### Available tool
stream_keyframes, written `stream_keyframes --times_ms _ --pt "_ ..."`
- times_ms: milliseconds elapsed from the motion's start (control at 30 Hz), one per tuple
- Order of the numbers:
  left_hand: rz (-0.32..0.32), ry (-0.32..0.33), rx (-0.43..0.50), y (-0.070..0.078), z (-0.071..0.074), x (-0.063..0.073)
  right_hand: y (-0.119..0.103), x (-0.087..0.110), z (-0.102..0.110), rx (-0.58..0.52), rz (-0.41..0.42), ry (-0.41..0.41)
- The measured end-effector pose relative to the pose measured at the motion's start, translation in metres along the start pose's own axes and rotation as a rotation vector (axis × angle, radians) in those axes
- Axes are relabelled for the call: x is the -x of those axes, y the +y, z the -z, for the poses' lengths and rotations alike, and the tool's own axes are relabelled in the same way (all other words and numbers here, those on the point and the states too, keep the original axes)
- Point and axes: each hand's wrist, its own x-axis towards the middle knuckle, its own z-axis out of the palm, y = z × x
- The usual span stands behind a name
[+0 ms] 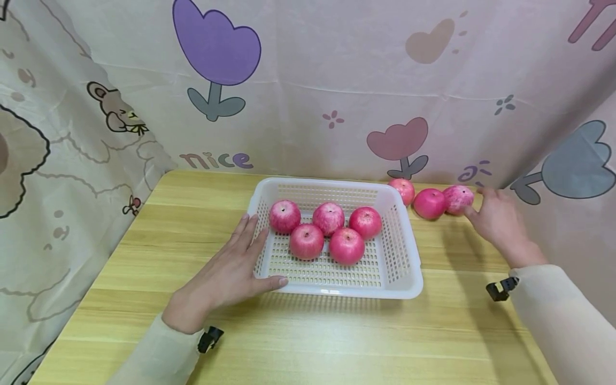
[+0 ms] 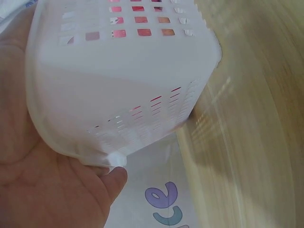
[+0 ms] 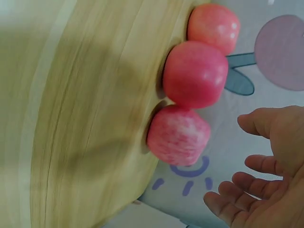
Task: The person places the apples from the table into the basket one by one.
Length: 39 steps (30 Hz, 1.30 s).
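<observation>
A white plastic basket [image 1: 337,291] with perforated walls stands on the wooden table, holding several pink-red apples [image 1: 306,241]. At its left end my left hand [image 1: 230,274] rests on the rim, fingers extended over the edge and thumb along the front. The left wrist view shows the palm against the basket's outer wall [image 2: 118,71]. To the right of the basket, three apples sit in a row: a striped one [image 1: 458,199], a plain red one [image 1: 430,203] and a paler one [image 1: 402,191]. Beside the striped apple, my right hand [image 1: 500,227] has its fingers spread, holding nothing.
A patterned cloth [image 1: 298,107] hangs behind the table and along both sides, close behind the three loose apples. Wooden tabletop [image 1: 337,342] extends in front of the basket. Each sleeve cuff carries a small black device [image 1: 210,339].
</observation>
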Motion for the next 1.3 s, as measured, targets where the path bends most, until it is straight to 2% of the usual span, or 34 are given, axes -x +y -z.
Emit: stream_keyframes --times_ms 267,500,700,1300 --pt "0.007 -0.001 0.003 0.001 0.001 0.000 0.014 -0.019 0.000 0.010 0.005 -0.045" --pt "0.011 -0.002 0.002 0.000 0.001 0.000 0.020 -0.041 -0.004 0.047 0.019 -0.168" --pt "0.021 -0.007 0.011 0.001 0.000 0.000 0.020 -0.055 -0.012 0.022 0.025 -0.255" --pt "0.014 -0.002 0.007 0.003 0.000 0.000 0.015 -0.067 -0.026 0.054 0.078 -0.292"
